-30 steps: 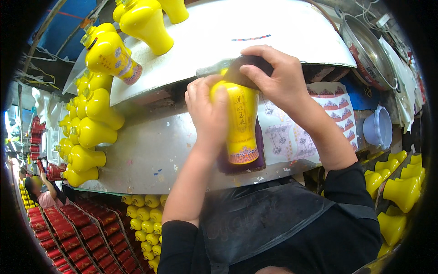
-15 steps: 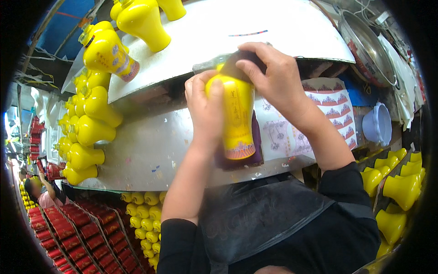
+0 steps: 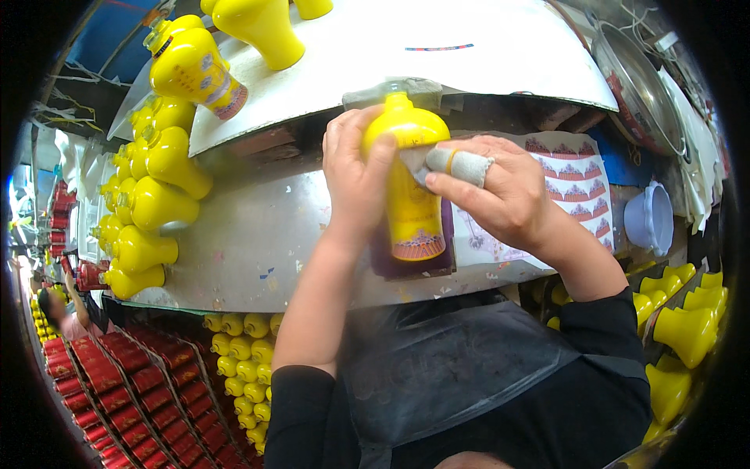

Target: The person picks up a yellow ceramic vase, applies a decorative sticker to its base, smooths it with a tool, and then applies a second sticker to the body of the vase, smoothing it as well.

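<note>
A glossy yellow vase-shaped bottle (image 3: pixel 406 187) lies in front of me, its clear neck pointing away onto a grey cloth (image 3: pixel 426 96). Printed decoration runs down its front, with a patterned band round the foot. My left hand (image 3: pixel 351 164) is closed round its left shoulder. Against the bottle's right side, my right hand (image 3: pixel 500 187) pinches a thin flat grey scraper-like piece (image 3: pixel 415 162), partly hidden by the fingers. One finger of that hand wears a pale cloth wrap (image 3: pixel 469 167) with a yellow band. Beneath the bottle is a dark purple pad (image 3: pixel 387 262).
Transfer sheets (image 3: pixel 574 184) printed with red-and-purple motifs lie to the right, near a pale lavender bucket (image 3: pixel 648 219). A decorated yellow bottle (image 3: pixel 191 66) stands on the white board (image 3: pixel 351 47), beside a patterned strip (image 3: pixel 439 48). Plain yellow bottles (image 3: pixel 164 205) line the left edge.
My right hand has moved down from the bottle's neck to its right side, tilting the flat piece. The view has shifted slightly; my left hand keeps hold of the bottle.
</note>
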A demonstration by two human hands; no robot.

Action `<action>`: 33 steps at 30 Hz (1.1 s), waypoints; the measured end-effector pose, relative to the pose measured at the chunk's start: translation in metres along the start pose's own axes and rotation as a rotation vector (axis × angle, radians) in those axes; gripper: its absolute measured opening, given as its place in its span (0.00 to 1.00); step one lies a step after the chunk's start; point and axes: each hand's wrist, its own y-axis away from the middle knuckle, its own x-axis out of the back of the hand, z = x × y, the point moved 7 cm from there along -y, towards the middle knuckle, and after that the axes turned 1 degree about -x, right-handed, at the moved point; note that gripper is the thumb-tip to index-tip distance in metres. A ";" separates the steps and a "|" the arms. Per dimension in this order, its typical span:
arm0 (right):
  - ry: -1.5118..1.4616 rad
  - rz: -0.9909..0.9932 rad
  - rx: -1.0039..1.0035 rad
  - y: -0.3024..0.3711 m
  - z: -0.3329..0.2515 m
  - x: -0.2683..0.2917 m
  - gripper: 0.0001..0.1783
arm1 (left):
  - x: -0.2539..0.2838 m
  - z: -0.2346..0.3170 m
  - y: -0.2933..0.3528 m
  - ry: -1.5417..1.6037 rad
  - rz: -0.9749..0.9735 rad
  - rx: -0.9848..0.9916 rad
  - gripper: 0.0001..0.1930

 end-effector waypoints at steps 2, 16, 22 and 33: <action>-0.080 -0.014 -0.010 0.000 -0.002 0.001 0.15 | 0.001 0.001 0.000 -0.022 0.009 -0.034 0.21; -0.362 0.022 -0.512 -0.013 0.046 0.002 0.13 | -0.004 0.000 0.012 -0.060 -0.032 -0.039 0.24; -0.192 -0.159 -0.316 -0.053 0.053 -0.021 0.10 | -0.007 -0.013 0.021 0.151 -0.024 0.031 0.27; -0.140 -0.196 -0.363 -0.067 0.074 -0.026 0.12 | -0.002 -0.003 0.003 0.017 0.034 0.071 0.31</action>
